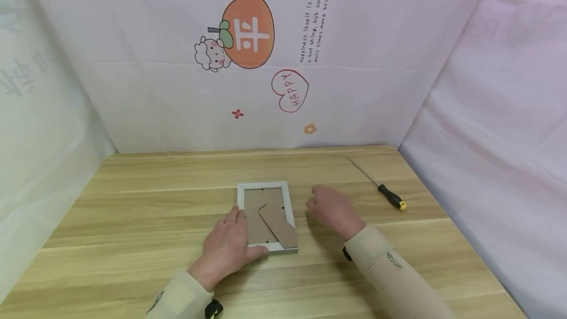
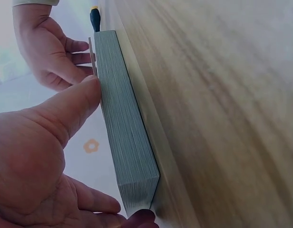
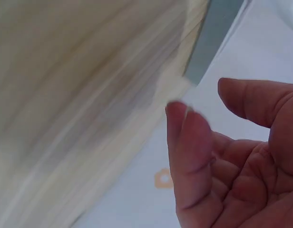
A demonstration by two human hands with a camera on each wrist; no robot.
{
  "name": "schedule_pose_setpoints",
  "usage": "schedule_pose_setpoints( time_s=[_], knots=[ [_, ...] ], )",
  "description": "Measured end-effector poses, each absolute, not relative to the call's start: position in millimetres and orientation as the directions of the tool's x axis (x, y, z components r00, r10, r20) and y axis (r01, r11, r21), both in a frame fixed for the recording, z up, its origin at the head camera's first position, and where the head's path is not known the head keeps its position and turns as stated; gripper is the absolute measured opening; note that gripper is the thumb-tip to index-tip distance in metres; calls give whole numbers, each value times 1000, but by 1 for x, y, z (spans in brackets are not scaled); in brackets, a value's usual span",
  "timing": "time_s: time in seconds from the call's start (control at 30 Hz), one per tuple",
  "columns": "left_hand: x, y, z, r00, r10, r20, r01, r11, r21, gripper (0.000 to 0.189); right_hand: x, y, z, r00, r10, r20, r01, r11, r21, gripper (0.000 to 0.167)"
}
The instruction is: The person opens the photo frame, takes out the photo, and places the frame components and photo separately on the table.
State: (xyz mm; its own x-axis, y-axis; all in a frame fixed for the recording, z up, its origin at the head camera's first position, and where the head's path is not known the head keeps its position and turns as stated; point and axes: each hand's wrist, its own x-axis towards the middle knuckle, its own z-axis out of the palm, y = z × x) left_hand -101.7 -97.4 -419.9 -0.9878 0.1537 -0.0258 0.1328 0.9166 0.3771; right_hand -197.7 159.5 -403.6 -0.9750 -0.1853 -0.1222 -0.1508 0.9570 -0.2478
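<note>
A picture frame (image 1: 290,210) with a pale grey border lies face down on the table. Its brown backing board (image 1: 257,225) has small black tabs along its edges, and a brown stand leg (image 1: 283,233) slants over the lower right corner. My left hand (image 1: 228,242) holds the frame's lower left corner, fingers along the left side and thumb at the near edge. In the left wrist view the thumb presses on the grey frame (image 2: 120,109). To the right of the frame, apart from it, hovers my right hand (image 3: 241,166), loosely bent, with nothing between thumb and fingers.
A screwdriver (image 1: 390,197) with a black and yellow handle lies at the right of the wooden table (image 1: 133,210), its shaft pointing to the back. White printed sheets (image 1: 177,112) enclose the table at the back and both sides.
</note>
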Motion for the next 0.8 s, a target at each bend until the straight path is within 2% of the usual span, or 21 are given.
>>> schedule_pose_setpoints(
  time_s=[0.1,0.23,0.5,0.57,0.8],
  knots=[
    [-102,-97,-420,-987,157,-26,137,919,370,115,-200,174,-401,-983,-160,-87,-141,971,-192,25],
    [-103,-96,-419,-987,153,-37,130,924,360,114,-202,193,-397,-990,-124,-67,-113,982,-148,20],
    [-105,-95,-419,-988,149,-36,127,927,352,110,-214,236,-399,-999,12,-39,16,996,-92,33],
    [-105,-95,-419,-988,149,-36,127,927,354,109,-219,247,-402,-998,39,-58,45,994,-95,30],
    [-105,-95,-418,-989,144,-46,118,924,364,112,-222,280,-401,-992,58,-114,70,992,-108,40]
  ],
)
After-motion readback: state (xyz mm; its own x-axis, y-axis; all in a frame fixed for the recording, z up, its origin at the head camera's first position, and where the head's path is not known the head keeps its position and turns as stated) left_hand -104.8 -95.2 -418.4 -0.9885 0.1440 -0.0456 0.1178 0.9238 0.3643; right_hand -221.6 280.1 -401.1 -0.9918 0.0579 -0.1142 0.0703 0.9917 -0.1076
